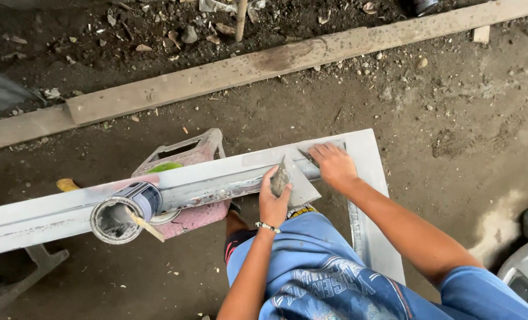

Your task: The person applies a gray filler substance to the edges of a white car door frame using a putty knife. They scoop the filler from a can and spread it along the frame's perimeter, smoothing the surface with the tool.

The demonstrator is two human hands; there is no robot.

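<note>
1. While our left hand (274, 198) grips a putty-smeared scraper (280, 178), fingers wrapped round it, the tool sits on the white frame (216, 178).
2. Our right hand (334, 165) presses flat near the frame's corner, fingers spread.
3. Just left, an open putty can (123, 212) with a stick (146, 226) rests on the frame, above a pink stool (187, 155).

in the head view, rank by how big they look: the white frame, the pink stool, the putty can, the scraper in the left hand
1. White frame, by far the largest.
2. Pink stool, though the frame hides part of it.
3. Putty can; it sits nearer the camera, so its lead over the scraper is unsure.
4. Scraper, held in the left hand.
</note>
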